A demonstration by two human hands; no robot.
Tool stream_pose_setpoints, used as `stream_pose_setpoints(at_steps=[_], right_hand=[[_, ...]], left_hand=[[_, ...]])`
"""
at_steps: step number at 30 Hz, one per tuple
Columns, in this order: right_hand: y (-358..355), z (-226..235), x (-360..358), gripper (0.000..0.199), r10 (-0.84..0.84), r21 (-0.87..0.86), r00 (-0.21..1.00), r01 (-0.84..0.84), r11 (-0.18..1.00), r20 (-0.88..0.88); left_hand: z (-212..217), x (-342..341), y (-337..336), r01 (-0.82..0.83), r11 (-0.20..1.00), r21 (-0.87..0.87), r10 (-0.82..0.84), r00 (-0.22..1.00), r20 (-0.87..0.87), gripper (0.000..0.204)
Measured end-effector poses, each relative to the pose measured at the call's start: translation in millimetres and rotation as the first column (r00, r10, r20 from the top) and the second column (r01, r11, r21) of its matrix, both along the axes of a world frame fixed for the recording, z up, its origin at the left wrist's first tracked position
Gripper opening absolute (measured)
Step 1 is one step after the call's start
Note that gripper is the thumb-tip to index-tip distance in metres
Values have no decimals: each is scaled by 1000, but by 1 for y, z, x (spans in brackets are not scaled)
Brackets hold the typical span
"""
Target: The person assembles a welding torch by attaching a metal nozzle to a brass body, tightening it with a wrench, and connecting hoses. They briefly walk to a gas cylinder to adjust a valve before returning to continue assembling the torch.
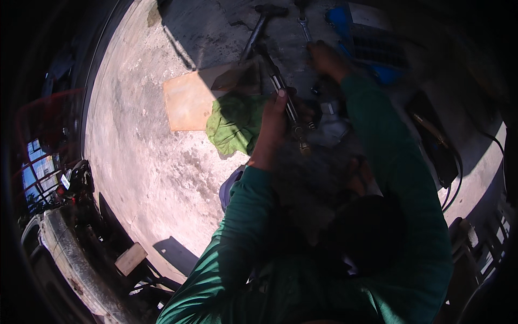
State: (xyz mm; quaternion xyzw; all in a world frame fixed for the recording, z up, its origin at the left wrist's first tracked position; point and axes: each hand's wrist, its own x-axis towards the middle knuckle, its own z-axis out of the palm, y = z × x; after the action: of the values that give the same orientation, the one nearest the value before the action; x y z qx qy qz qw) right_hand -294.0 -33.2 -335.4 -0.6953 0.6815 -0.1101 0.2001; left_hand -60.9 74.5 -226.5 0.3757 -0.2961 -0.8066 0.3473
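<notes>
My left hand is closed round a long metal rod-shaped part, dark with a shiny middle section, its thumb lying along the shaft. The part slants from the upper left down to a narrow end beside my wrist. Farther ahead on the right, my right hand has its fingers closed at the near end of a combination wrench. Shadow hides part of those fingers. A crumpled green cloth lies just left of my left hand.
A tan board lies under the cloth's far side. Beyond it rests a hammer. Blue items and a dark case are at the far right. A clear plastic bag sits between my arms; a wooden block is lower left.
</notes>
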Motion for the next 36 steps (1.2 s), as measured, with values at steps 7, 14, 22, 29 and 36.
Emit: stream_pose_setpoints(at_steps=[7, 14, 22, 29, 36], right_hand=[[-12, -28, 1, 39, -273, -157, 950, 296, 942, 148], [107, 112, -8, 50, -230, 51, 547, 322, 945, 805], [272, 192, -4, 46, -265, 122, 805, 236, 964, 531], [313, 195, -5, 49, -358, 119, 820, 342, 932, 446], [343, 208, -1, 48, -512, 267, 653, 442, 856, 558]], left_hand=[[-1, 5, -1, -171, 984, 46, 165, 980, 112, 33], [-15, 0, -18, -241, 939, 245, 235, 971, 52, 29], [-14, -78, -16, -386, 885, 260, 388, 921, 44, 33], [-4, -128, 15, -408, 854, 324, 433, 902, -6, 33], [7, -149, 38, -359, 913, 193, 385, 914, -125, 32]])
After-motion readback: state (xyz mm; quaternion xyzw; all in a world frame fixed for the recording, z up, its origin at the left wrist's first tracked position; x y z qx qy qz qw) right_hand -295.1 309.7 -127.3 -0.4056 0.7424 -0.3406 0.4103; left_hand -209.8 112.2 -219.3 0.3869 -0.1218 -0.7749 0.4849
